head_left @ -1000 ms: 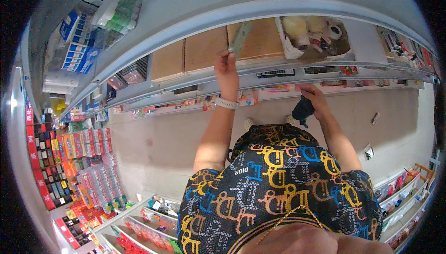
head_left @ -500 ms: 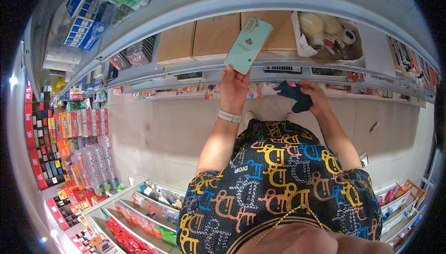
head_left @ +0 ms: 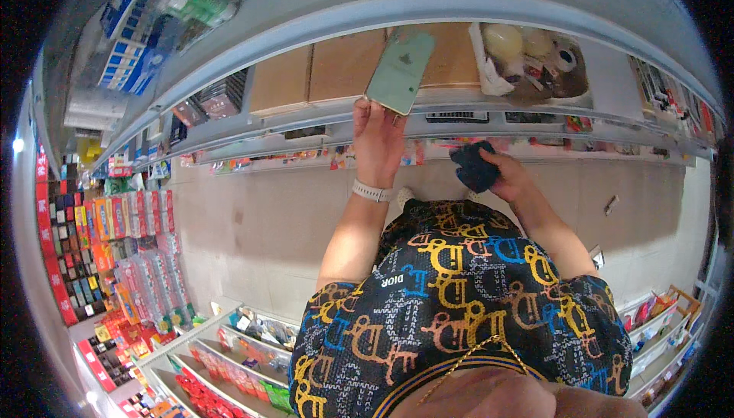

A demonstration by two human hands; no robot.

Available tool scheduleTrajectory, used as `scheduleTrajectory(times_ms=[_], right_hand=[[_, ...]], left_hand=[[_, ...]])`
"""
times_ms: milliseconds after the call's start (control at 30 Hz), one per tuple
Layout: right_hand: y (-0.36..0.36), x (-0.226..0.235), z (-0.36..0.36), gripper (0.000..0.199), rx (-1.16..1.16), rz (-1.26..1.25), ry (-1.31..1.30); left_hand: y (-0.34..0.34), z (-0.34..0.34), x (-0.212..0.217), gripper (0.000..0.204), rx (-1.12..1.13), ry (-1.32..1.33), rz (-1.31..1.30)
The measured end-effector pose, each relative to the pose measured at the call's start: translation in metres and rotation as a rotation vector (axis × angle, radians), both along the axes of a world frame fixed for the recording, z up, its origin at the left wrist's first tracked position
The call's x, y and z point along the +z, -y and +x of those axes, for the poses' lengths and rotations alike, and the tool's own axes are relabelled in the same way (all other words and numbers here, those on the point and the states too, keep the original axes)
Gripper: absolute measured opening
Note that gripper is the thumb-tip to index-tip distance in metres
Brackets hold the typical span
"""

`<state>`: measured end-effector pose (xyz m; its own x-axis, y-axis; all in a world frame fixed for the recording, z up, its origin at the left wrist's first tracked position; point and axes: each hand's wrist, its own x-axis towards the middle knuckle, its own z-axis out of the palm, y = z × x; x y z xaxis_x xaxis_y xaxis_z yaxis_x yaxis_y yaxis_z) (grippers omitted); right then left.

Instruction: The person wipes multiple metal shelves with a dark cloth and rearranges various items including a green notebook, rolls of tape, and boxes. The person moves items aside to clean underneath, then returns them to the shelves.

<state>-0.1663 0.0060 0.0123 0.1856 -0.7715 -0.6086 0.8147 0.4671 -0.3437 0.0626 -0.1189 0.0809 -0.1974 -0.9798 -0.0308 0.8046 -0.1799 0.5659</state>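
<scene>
A mint-green smartphone is held by its lower end in my left hand, its back with a dark emblem facing up. My left fingers are closed at its near edge; the phone lies tilted over the shelf with cardboard boxes behind it. Lower and to the right, my right hand grips a crumpled dark blue cloth, perhaps a glove, bunched up in front of the shelf edge. The two hands are apart, and the cloth does not touch the phone.
A white-lined open box with round items and small goods sits right of the cardboard boxes. Metal shelf rails run across in front. Packaged goods hang at the left; shelves with red packets stand lower left. Tiled floor lies below.
The phone has shifted slightly left and tilted so its back looks darker. My right hand has drawn down and left a little, and the cloth is bunched more tightly.
</scene>
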Motion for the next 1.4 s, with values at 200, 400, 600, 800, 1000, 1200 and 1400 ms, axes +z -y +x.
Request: scheduleTrajectory(times_ms=[200,400,600,800,1000,1200,1400], right_hand=[[0.006,0.054,0.035,0.045,0.045,-0.463,-0.808],[0.017,0.046,0.072,0.053,-0.006,-0.579,-1.023],[0.074,0.073,0.044,0.057,0.104,-0.087,-0.459],[0.051,0.044,0.062,0.049,0.022,-0.398,-0.481],[0.022,0.021,0.072,0.050,0.217,-0.783,-1.251],[0.037,0.083,0.090,0.041,0.134,-0.511,-0.860],[0.062,0.108,0.083,0.051,0.117,-0.390,-0.712]], left_hand=[[-0.036,-0.001,-0.007,0.016,0.102,0.600,-0.470],[-0.073,-0.024,0.002,0.018,-0.096,0.756,-0.595],[-0.107,-0.020,0.013,0.018,-0.310,0.923,-0.717],[-0.087,-0.014,0.010,0.018,-0.040,0.862,-0.672],[-0.055,0.010,0.027,0.021,0.195,1.097,-0.693],[-0.071,0.019,0.031,0.027,0.006,1.474,-0.994],[-0.090,0.041,0.040,0.014,-0.262,1.169,-1.146]])
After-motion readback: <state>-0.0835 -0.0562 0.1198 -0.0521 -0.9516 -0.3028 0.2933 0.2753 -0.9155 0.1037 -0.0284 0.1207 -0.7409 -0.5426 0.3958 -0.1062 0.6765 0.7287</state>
